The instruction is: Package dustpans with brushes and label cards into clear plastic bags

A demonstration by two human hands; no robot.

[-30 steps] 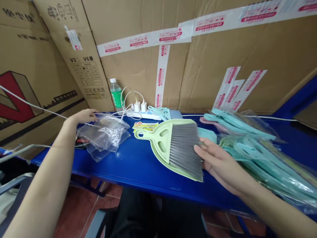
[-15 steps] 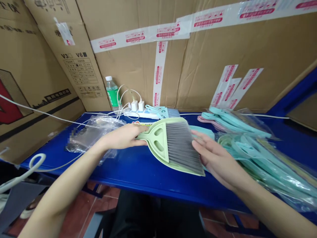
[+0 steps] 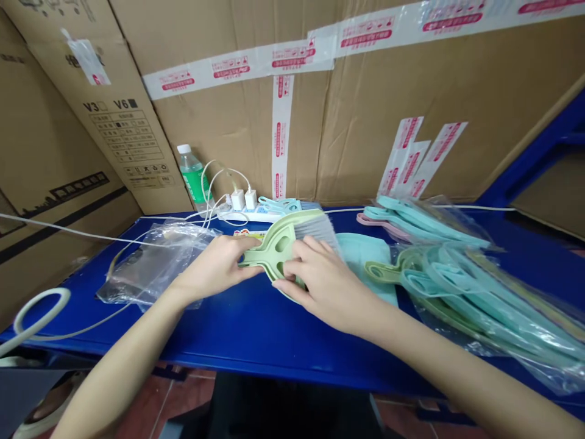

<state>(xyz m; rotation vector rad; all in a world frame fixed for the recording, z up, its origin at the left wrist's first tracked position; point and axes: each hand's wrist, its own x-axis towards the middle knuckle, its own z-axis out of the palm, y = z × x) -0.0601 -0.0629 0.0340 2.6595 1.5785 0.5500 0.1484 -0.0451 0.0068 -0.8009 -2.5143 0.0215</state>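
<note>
A light green hand brush with grey bristles lies in a matching green dustpan, held above the table. My left hand is closed round the two handles at their left end. My right hand reaches across from the right, its fingers bent over the brush head by the holes and its thumb at the near edge of the pan. That hand hides much of the bristles and the near side of the pan. A light blue dustpan lies on the table just behind my right hand.
Bagged blue and green dustpan sets are heaped at the right, with more blue pieces behind. At the left lies a clear plastic bag. A bottle and a power strip with cables stand along the cardboard wall.
My right hand has moved left from the bristle tips onto the brush head, its fingers now curled there. My left hand still grips the handles. The view has shifted slightly.
</note>
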